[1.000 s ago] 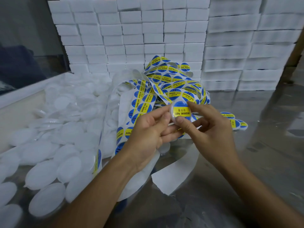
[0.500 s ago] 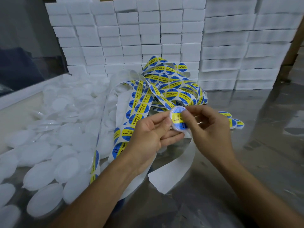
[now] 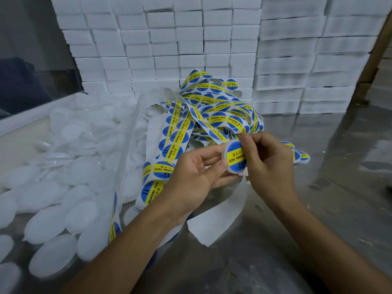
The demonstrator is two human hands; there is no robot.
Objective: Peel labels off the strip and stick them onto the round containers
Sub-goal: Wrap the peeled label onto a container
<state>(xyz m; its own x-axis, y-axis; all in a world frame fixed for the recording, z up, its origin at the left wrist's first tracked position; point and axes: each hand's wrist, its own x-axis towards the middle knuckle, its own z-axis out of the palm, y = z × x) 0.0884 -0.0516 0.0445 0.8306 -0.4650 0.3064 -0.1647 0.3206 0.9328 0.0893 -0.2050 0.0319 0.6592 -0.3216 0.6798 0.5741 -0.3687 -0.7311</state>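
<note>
Left hand: my left hand (image 3: 197,177) grips a round container (image 3: 234,157) from its left side, thumb and fingers curled on its rim.
Right hand: my right hand (image 3: 268,164) pinches the same container from the right, thumb lying over the edge of its face.
Container: it is tilted up on edge between both hands, above the table, wearing a blue and yellow label (image 3: 237,158) that reads SOLDERING PASTE.
Label strip: the label strip (image 3: 203,119) lies in a tangled heap just behind my hands, with one run falling toward my left wrist and a bare white backing tail (image 3: 214,221) curling under my hands.
Unlabelled containers: a crowd of white round containers (image 3: 63,187) fills the left side, reaching the near edge of the view.
Labelled containers: a few finished ones (image 3: 299,154) sit just beyond my right hand.
Open room: the shiny metal table (image 3: 328,209) is bare to the right of my right arm and in front of the backing tail.
Back edge: stacked white boxes (image 3: 191,39) wall off the far side, touching the strip heap.
Left edge: a pale raised ledge (image 3: 27,117) borders the container pile, with a dark space behind it.
</note>
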